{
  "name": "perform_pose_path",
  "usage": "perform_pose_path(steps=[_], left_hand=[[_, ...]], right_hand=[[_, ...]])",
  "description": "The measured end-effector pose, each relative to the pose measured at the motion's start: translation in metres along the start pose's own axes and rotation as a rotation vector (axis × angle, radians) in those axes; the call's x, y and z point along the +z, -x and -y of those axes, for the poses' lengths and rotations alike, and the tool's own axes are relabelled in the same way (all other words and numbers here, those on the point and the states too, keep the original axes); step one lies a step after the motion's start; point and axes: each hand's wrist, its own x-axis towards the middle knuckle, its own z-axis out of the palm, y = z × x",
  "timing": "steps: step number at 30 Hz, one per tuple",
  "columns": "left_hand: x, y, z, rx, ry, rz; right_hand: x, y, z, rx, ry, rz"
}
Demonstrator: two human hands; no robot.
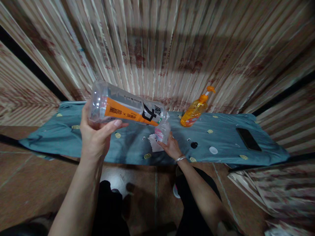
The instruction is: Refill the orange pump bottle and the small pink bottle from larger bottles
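A large clear bottle with an orange and grey label is tilted, its neck down to the right. My left hand grips it near its base. The bottle's mouth meets the top of a small clear bottle with a pink label; whether the two touch is unclear. Around the small bottle are the closed fingers of my right hand, with a bracelet at the wrist. A white paper piece lies beneath the small bottle, on the teal cloth.
Behind the small bottle, to the right, stands an orange pump bottle. A black cap, a white round lid and a dark phone lie on the cloth. Pleated curtains hang behind; dark poles flank the cloth.
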Motion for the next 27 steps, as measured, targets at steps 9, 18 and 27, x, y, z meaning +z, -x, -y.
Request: perform_pose_path(steps=[9,18,27], left_hand=[[0.0059,-0.0014,-0.0056,-0.034,-0.027,-0.061],[0.0063,-0.0036,-0.0069,-0.032,-0.064,-0.036],[0.0049,-0.0057,-0.0063,-0.03,-0.07,-0.02]], right_hand=[[-0.001,-0.0006,-0.0011,-0.004,0.041,0.002],[-0.0003,-0.0009,0.003,0.036,0.082,0.019],[0.0042,-0.0016,-0.0066,-0.008,0.085,-0.009]])
